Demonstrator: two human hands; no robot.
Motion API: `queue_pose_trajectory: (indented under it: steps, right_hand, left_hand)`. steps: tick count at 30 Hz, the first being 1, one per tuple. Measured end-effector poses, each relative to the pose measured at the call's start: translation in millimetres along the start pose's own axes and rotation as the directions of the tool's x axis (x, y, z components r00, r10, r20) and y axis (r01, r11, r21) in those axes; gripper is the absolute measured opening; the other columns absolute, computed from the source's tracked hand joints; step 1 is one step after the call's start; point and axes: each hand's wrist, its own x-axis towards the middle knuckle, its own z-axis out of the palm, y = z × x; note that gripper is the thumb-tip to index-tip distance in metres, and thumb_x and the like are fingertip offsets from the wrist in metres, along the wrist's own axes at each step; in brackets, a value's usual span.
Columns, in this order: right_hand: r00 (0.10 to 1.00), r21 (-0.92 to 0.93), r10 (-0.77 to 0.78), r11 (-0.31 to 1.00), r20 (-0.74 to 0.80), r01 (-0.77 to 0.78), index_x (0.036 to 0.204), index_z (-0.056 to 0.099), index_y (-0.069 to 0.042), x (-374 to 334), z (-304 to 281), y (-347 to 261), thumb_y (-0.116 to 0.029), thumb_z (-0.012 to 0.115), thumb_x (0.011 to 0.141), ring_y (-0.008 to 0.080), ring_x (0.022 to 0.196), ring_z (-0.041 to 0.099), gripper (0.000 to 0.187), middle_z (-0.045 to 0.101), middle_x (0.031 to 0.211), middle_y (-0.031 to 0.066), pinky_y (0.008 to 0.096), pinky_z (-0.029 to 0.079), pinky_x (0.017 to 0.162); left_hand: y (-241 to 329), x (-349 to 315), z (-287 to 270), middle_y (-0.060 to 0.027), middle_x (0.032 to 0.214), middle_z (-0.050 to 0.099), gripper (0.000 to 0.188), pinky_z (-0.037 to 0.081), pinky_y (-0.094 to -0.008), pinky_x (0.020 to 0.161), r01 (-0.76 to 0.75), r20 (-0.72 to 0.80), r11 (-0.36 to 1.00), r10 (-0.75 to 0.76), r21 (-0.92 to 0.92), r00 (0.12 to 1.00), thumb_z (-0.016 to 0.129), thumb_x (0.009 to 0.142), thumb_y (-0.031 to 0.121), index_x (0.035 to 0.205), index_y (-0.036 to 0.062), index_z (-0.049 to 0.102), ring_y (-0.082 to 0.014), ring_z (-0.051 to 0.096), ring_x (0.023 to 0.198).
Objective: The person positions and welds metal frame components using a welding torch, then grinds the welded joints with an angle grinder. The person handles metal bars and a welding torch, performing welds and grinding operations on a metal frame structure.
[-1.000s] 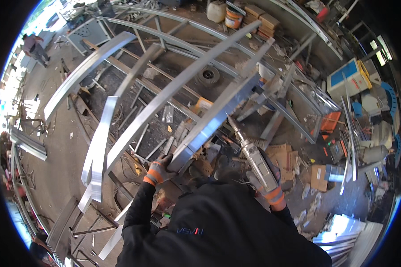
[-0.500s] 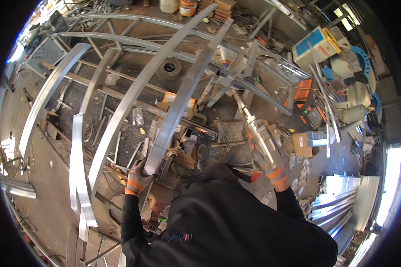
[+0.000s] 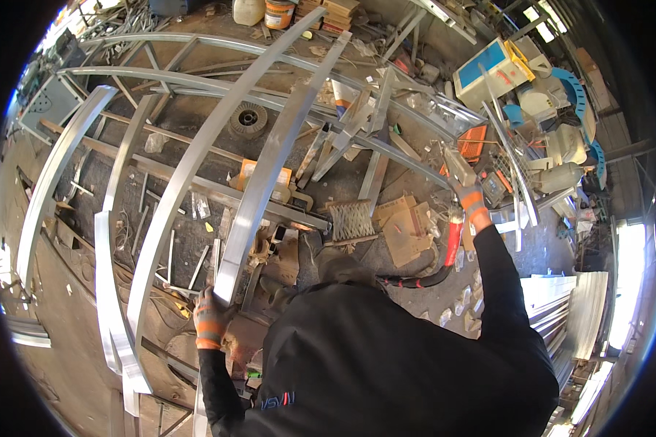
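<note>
The left hand [image 3: 211, 315], in a grey glove with an orange cuff, lies toward eight o'clock, its fingers bent beside the lower end of a long curved metal beam [image 3: 259, 186]. It appears to touch that end, but I cannot tell whether the fingers are closed on it. The beam slants from the left hand up past ten o'clock to its far tip near twelve. The right hand [image 3: 471, 197], gloved alike, is at three o'clock, well apart from the left, its fingers wrapped around a grey handheld tool [image 3: 459, 166], which sits toward two o'clock and points away from the body. Just below the right hand hangs a red and black hose [image 3: 453, 240], curving down toward four o'clock; its join to the tool is not clear. Beyond the tool, at two o'clock, lies an orange panel [image 3: 474, 138]. Torn cardboard [image 3: 407, 231] lies on the floor nearer the centre at three o'clock. More curved beams [image 3: 186, 175] lie toward nine and ten o'clock, and a dark round wheel [image 3: 248, 120] is at eleven o'clock
</note>
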Motion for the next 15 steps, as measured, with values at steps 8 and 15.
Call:
queue_pose_trajectory:
  steps: [8,15]
  right_hand:
    - [0.907,-0.186,0.345,0.934,0.242,-0.306,0.137,0.073,-0.005,201.4,105.3,82.7,-0.047,0.087,0.082,0.0428,0.121,0.074,0.071,0.079,0.13,0.024,0.0514,0.059,0.103]
    - [0.77,-0.449,0.359,0.887,0.527,-0.106,0.139,0.073,-0.01,339.4,275.8,170.8,-0.043,0.084,0.081,0.0433,0.134,0.069,0.067,0.071,0.148,0.0242,0.0509,0.057,0.114]
  left_hand:
    - [60.4,-7.0,23.1,-0.0259,0.144,0.066,0.094,0.048,-0.0572,0.114,0.409,-0.133,0.898,-0.391,0.162,0.911,0.095,0.077,0.043,0.152,0.0003,0.057,-0.0477,0.061,0.134]
    - [76.9,18.6,35.6,-0.0271,0.129,0.073,0.081,0.055,-0.0507,0.107,0.585,-0.133,0.803,-0.572,0.114,0.81,0.095,0.076,0.029,0.144,0.0001,0.062,-0.0451,0.069,0.123]
